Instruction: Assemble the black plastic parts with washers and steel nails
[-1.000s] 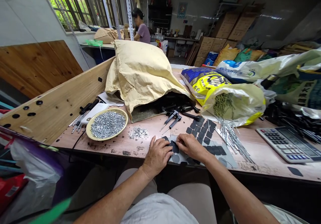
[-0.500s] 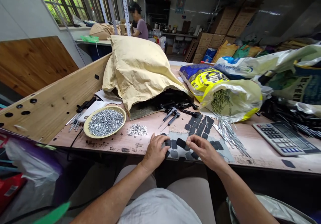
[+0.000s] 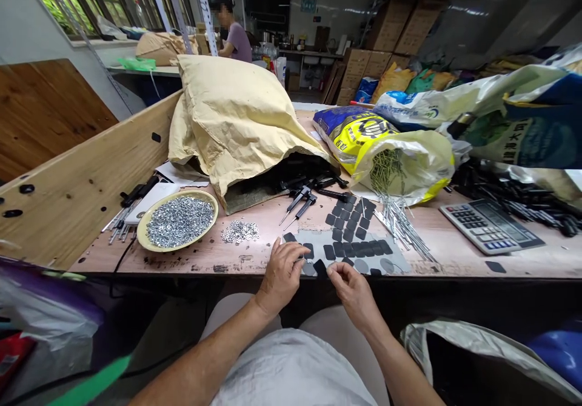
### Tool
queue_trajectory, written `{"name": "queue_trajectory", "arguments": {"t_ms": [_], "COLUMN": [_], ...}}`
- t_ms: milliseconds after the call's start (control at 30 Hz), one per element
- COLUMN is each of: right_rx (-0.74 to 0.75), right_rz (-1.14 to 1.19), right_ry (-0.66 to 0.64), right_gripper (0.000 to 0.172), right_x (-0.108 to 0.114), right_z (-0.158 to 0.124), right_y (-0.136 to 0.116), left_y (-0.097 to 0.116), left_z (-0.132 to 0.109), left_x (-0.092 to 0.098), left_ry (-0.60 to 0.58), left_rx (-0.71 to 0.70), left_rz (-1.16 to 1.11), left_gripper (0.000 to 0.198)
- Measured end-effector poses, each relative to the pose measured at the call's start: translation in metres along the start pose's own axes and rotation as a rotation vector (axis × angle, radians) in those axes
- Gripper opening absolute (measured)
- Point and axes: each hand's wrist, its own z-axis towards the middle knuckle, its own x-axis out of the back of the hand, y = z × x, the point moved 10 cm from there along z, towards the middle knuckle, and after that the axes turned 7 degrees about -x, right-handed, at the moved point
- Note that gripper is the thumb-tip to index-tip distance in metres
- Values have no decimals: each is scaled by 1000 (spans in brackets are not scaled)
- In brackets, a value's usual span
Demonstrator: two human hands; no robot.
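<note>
right at the front edge of the table [image 3: 436, 266], the left hand [image 3: 282, 276] is planted on a grey backing sheet [image 3: 318, 239], fingers spread and holding nothing, and that looks like a pin-down to stop the sheet sliding. the right hand [image 3: 354, 294] works alongside it, thumb and forefinger drawn nearly together right by a black pad [image 3: 319, 267] at the sheet's near edge. have they actually got it? can't tell from here. more black pads [image 3: 348, 230] run in tidy rows across the sheet and away from the hands, seemingly set out that way to keep them easy to reach. over to the left sits a round cream dish [image 3: 213, 212] heaped with metal washers [image 3: 180, 222], probably there to stop them scattering, and a small loose pile of washers [image 3: 240, 231] lies out on the table, closer to the hands. to the right, long nails [image 3: 400, 224] fan out from the mouth of a yellow-printed sack [image 3: 409, 163], with a calculator [image 3: 488, 227] beyond them near the table's front edge. and the change from half a second ago: the right hand has drawn back from the middle of the sheet toward the near edge, while the whole scene has slid up and left in view as the head turns.
</note>
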Motion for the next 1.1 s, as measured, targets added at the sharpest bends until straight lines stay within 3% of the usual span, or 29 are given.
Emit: {"name": "queue_trajectory", "arguments": {"t_ms": [100,200,367,767,967,1100], "right_rx": [47,96,150,226,109,54], "right_rz": [-128,-269,-426,-711,-893,-882], "right_ry": [66,111,193,277,246,224], "right_gripper": [41,37,29,20,11,6], "right_x": [6,10,13,8,8,12], "right_z": [-3,-7,-11,-11,-6,-5], "right_y": [-3,-12,-19,-21,-26,-29], "left_y": [17,30,39,39,36,35], "left_z": [-8,-16,-26,-35,-30,-26], "left_x": [-5,-19,-43,-59,-59,-52], "left_ry": [-38,-148,-326,-394,-411,-417], "left_rx": [-125,-237,-299,-299,-286,-319], "left_rz": [64,125,210,354,388,392], "left_gripper": [30,33,45,64,67,60]}}
